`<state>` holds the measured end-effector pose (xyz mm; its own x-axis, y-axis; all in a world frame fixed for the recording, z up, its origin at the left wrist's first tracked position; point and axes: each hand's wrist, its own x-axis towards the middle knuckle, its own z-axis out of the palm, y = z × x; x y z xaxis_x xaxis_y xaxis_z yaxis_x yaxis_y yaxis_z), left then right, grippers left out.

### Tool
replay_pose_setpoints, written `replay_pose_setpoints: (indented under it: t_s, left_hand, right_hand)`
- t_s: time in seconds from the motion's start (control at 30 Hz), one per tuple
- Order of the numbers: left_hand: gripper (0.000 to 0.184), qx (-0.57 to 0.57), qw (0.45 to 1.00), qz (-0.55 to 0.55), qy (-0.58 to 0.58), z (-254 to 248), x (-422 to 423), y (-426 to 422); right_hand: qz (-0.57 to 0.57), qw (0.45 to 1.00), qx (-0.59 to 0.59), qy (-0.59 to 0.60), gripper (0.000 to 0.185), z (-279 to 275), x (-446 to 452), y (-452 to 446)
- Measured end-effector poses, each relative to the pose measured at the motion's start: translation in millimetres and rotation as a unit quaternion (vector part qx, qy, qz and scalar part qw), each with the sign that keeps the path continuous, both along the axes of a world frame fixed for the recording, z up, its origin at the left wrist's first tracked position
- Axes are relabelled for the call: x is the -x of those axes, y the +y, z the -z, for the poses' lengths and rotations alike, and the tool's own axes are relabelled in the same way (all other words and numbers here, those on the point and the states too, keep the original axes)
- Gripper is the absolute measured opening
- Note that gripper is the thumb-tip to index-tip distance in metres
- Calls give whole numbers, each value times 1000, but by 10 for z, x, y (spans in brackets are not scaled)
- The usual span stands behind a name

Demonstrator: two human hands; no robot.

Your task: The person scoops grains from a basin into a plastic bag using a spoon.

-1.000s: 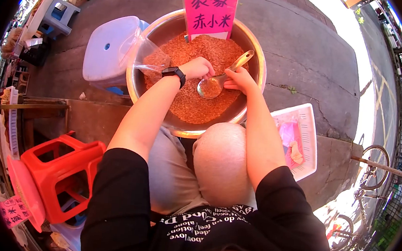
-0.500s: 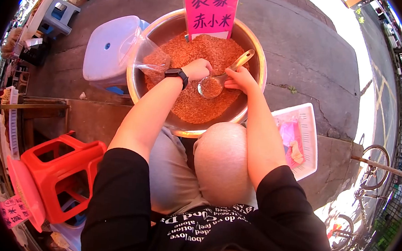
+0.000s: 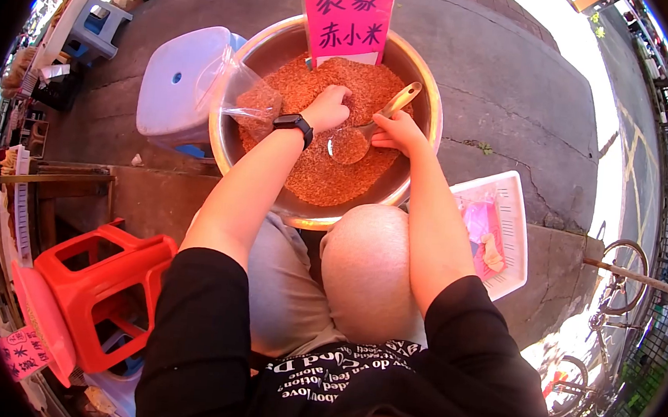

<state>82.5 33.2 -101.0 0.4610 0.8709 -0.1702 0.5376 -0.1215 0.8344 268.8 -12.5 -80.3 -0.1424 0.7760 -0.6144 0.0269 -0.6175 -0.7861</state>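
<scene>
One pink sign [image 3: 348, 23] stands beyond the scoop [image 3: 350, 144] and bag [image 3: 250, 101].

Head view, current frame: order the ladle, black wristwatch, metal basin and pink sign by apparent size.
1. Metal basin
2. Pink sign
3. Ladle
4. Black wristwatch, shorter than the ladle

In the right hand [image 3: 399, 130], the ladle [image 3: 366, 131] is shiny metal. Under the left hand [image 3: 328, 108], rough grains [image 3: 313, 174] sit in a shiny metal bowl [image 3: 429, 110]. Left of that hand, the bag [image 3: 252, 96] is crinkly plastic and the stool [image 3: 171, 105] smooth plastic.
</scene>
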Motion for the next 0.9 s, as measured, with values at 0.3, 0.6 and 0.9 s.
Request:
replay_pose_setpoints:
  t_s: [0.3, 0.6, 0.9]
  left_hand:
    - [28, -85, 994, -29, -65, -80, -34, -21]
    - [22, 35, 999, 2, 17, -176, -30, -51]
    - [28, 207, 974, 60, 76, -450, 59, -32]
  right_hand:
    - [4, 1000, -8, -3, 28, -12, -3, -3]
    - [5, 1000, -9, -2, 26, 7, -3, 2]
    - [0, 1000, 0, -8, 27, -5, -9, 3]
